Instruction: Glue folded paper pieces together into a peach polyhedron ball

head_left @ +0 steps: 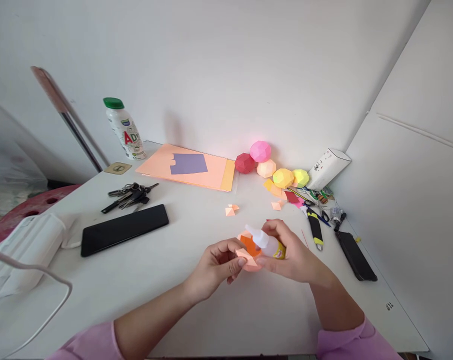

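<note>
Between thumb and fingers, my left hand (219,262) pinches a folded peach paper piece (247,257). My right hand (292,252) is wrapped round a small white glue bottle (268,244) with a yellow label, its nozzle tilted up and to the left. Under and behind the pinched piece is a partly built faceted paper ball (252,245), orange inside; whether a hand grips it too is hard to see. Small folded peach pieces (231,210) lie beyond my hands, with another peach piece (276,205) to their right.
Faceted paper balls (260,151) sit by the wall. Coloured sheets (188,164), keys (130,195), a black phone (124,230) and a drink bottle (124,129) are on the left. A yellow-black cutter (315,228) and a black case (356,256) lie on the right.
</note>
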The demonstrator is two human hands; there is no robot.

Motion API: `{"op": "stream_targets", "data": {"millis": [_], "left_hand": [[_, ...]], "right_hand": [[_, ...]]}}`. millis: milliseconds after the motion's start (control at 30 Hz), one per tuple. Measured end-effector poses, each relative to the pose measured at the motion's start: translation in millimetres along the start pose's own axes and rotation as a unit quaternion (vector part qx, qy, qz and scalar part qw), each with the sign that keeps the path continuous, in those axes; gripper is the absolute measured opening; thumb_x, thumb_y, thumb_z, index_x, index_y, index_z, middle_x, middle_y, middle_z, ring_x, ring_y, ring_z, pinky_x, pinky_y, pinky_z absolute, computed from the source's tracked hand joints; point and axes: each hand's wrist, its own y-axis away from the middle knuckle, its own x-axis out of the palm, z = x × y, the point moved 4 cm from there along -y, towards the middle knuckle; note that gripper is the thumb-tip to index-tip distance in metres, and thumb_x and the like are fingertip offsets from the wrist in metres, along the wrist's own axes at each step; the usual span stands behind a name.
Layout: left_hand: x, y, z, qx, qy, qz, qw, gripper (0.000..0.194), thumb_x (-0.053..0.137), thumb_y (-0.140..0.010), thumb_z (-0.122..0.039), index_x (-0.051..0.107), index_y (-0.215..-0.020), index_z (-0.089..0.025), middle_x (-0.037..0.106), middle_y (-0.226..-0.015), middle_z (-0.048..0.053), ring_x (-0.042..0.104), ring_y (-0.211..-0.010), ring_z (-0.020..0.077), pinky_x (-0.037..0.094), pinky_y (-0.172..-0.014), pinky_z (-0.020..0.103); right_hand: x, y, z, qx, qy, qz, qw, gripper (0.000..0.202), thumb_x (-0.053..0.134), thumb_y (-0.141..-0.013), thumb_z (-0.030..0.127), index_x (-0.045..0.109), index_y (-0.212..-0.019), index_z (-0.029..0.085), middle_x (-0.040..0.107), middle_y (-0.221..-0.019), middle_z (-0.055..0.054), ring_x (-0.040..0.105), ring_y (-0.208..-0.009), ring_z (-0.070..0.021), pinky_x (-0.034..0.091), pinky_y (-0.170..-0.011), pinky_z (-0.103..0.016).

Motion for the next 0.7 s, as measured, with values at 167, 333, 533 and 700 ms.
{"op": "stream_targets", "data": {"millis": [167,333,533,700], "left_hand": [[2.7,-0.8,3.8,-0.066,0.080,0.059,0.993,0.019,0.069,-0.079,-0.032,0.062,-0.075,-0.015,0.049,-0.055,-0.005,0.037,-0.037,0.0026,0.032,-0.041,0.019],[9.0,-0.9,2.7,-0.100,0.077,0.097,0.987,0.024,0.068,-0.079,-0.034,0.064,-0.068,-0.013,0.041,-0.053,-0.005,0.035,-0.042,0.0044,0.034,-0.043,0.021],[9.1,-0.5,1.1,-0.098,0.057,0.105,0.988,0.024,0.064,-0.083,-0.032,0.066,-0.069,-0.012,0.055,-0.068,0.001,0.040,-0.050,0.0058,0.036,-0.048,0.023],[7.5,1.5,4.2,-0.107,0.054,0.110,0.987,0.022,0.063,-0.084,-0.029,0.067,-0.070,-0.013,0.055,-0.072,0.002,0.045,-0.054,0.0075,0.036,-0.048,0.022]], "right_hand": [[-23.4,12.0,6.6,-0.096,-0.043,0.008,0.994,0.042,0.065,-0.079,0.019,0.039,-0.110,0.029,0.047,-0.123,-0.007,0.055,-0.102,-0.0181,0.049,-0.078,-0.029],[-34.5,14.5,19.7,-0.153,-0.095,-0.012,0.983,0.038,0.069,-0.079,0.021,0.056,-0.114,0.028,0.047,-0.132,-0.009,0.048,-0.120,-0.0245,0.048,-0.087,-0.034],[-33.0,10.2,21.4,-0.174,-0.157,-0.067,0.970,0.033,0.076,-0.074,0.032,0.066,-0.104,0.025,0.064,-0.100,-0.007,0.061,-0.095,-0.0222,0.050,-0.077,-0.033],[-25.4,7.6,17.4,-0.139,-0.164,-0.067,0.974,0.027,0.076,-0.072,0.037,0.067,-0.094,0.023,0.064,-0.082,-0.004,0.058,-0.071,-0.0160,0.046,-0.057,-0.026]]}}
